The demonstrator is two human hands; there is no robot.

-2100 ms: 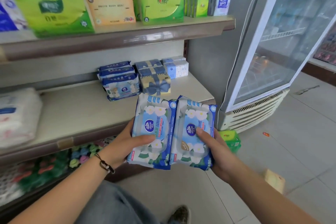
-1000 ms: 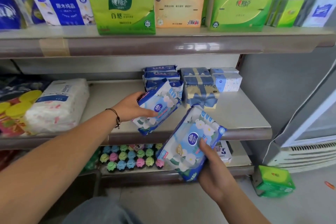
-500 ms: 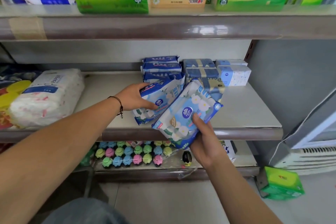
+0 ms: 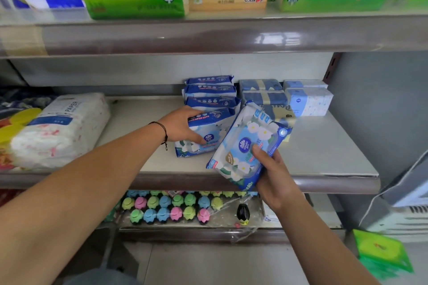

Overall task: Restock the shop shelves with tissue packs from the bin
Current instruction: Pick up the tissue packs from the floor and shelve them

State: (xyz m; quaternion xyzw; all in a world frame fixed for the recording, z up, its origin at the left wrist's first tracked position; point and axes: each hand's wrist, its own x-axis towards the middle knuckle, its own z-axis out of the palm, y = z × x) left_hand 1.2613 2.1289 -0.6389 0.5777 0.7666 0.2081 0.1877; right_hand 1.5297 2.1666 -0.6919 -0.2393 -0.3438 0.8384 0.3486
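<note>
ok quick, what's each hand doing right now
Left hand: holds a wipes pack on the middle shelf.
Right hand: grips a second wipes pack.

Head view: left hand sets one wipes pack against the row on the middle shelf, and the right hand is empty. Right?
Not quite. The head view shows the right hand holding a second wipes pack; the left hand part is correct.
</note>
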